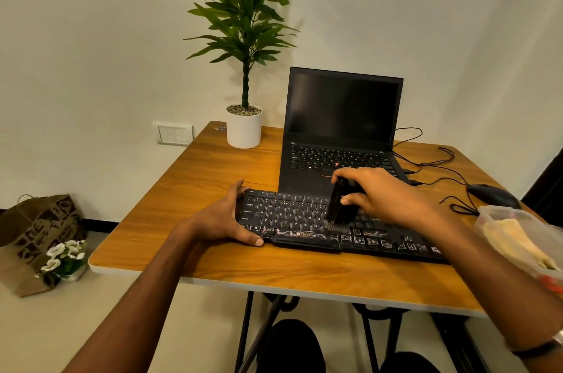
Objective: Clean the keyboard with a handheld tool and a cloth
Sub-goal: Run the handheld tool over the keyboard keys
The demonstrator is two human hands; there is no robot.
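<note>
Gripping brush, right hand sets bristles on keyboard keys, frame centre. Left hand clasps keyboard's left end, thumb at front edge. Keyboard on table, before laptop. Cloth not identifiable.

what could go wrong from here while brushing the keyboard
The keyboard lies close to the table front edge; only the left hand steadies its left end, so a hard stroke might push it off. The brush in the right hand works just in front of the open laptop, so dust may flick onto its keys. The right forearm passes near the plastic box and could nudge it.
</note>
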